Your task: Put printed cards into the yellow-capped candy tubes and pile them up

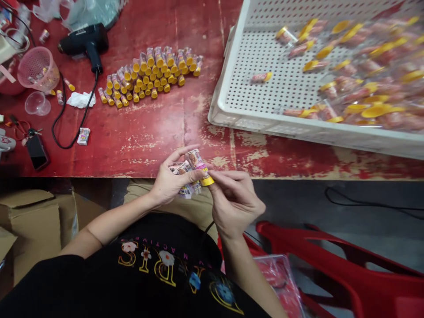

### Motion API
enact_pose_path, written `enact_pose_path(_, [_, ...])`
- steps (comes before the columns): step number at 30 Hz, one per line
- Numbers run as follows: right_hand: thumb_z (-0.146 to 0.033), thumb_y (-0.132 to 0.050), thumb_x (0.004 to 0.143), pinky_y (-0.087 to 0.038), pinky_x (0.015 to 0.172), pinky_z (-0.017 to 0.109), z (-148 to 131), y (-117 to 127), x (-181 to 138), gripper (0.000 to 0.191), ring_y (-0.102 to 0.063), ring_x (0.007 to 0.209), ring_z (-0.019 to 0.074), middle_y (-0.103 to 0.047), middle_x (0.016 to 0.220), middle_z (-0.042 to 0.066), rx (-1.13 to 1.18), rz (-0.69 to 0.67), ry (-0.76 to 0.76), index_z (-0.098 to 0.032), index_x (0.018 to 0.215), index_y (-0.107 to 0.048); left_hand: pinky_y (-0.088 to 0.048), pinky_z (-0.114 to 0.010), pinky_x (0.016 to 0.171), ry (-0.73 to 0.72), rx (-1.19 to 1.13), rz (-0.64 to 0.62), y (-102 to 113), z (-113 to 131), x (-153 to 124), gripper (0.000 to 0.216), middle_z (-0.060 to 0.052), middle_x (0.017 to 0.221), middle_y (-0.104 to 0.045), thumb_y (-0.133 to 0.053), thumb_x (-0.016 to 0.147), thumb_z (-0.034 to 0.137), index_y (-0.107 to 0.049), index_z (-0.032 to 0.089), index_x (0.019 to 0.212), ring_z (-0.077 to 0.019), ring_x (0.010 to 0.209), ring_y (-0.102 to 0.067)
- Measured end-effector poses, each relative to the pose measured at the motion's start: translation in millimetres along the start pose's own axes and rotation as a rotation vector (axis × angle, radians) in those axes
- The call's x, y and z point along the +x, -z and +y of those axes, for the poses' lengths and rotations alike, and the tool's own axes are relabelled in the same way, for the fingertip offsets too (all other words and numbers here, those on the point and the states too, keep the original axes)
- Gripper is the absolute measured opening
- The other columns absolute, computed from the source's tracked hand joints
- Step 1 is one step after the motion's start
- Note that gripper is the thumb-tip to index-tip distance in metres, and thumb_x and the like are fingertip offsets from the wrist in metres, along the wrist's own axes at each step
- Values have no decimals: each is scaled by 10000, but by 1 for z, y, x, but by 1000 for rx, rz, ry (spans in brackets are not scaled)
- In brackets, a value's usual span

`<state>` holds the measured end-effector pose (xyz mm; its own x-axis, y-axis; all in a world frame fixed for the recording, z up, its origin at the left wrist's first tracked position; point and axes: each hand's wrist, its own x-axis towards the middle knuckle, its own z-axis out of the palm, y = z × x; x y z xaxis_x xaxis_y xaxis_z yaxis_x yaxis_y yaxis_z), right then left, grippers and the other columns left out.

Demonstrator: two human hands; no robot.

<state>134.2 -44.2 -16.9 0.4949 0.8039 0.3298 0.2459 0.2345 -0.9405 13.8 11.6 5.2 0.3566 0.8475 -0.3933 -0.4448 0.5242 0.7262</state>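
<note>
Close to the table's front edge, my left hand [168, 179] is closed around several printed plastic sleeves [185, 191] and a small tube [198, 163] with a yellow cap. A printed sleeve covers the tube, which tilts with its cap toward my right hand. The fingertips of my right hand [236, 196] pinch the capped end. On the table beyond my hands, many similar tubes [150, 73] lie stacked in a pile, yellow ends facing me.
A white perforated crate [228, 117] at right holds yellow-capped tubes and yellow spoons. A black heat gun [88, 42], its cord [54, 128], a pink basket [36, 66] and a phone [36, 150] lie at left. A red chair [331, 265] stands below the table.
</note>
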Motion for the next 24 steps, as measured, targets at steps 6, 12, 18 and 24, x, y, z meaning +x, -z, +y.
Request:
enact_pose_path(6, [-185, -760, 842, -599, 724, 307, -3, -4, 3, 229, -701, 812, 150, -729, 893, 23, -57, 6, 4, -305, 1030, -807, -561, -308, 817, -41, 21, 84, -3, 2, 0, 682, -43, 975, -746, -957, 582, 379, -714, 289, 1212, -194, 875, -719])
enact_pose_path(12, [-164, -779, 818, -572, 677, 296, -4, -3, 6, 217, -690, 780, 147, -722, 857, 20, -36, 51, 40, -299, 986, -812, -537, -263, 771, -110, 70, 99, -6, -2, -2, 564, -17, 910, -719, -923, 643, 398, -738, 281, 1164, -141, 788, -670])
enact_pose_path(18, [-108, -794, 793, -541, 643, 267, -8, 0, 1, 308, -678, 745, 130, -727, 823, 1, -30, 88, 59, -331, 1005, -811, -521, -260, 757, -109, 90, 105, -9, -2, -9, 535, -4, 884, -696, -927, 645, 336, -759, 294, 1151, -121, 738, -617])
enact_pose_path(24, [-114, -764, 820, -549, 657, 262, 2, -13, 15, 295, -679, 773, 126, -726, 867, 12, 29, -3, 15, -323, 1023, -810, -527, -264, 786, -113, -36, 169, -2, -1, 5, 599, -5, 932, -720, -953, 589, 294, -752, 275, 1153, -117, 771, -641])
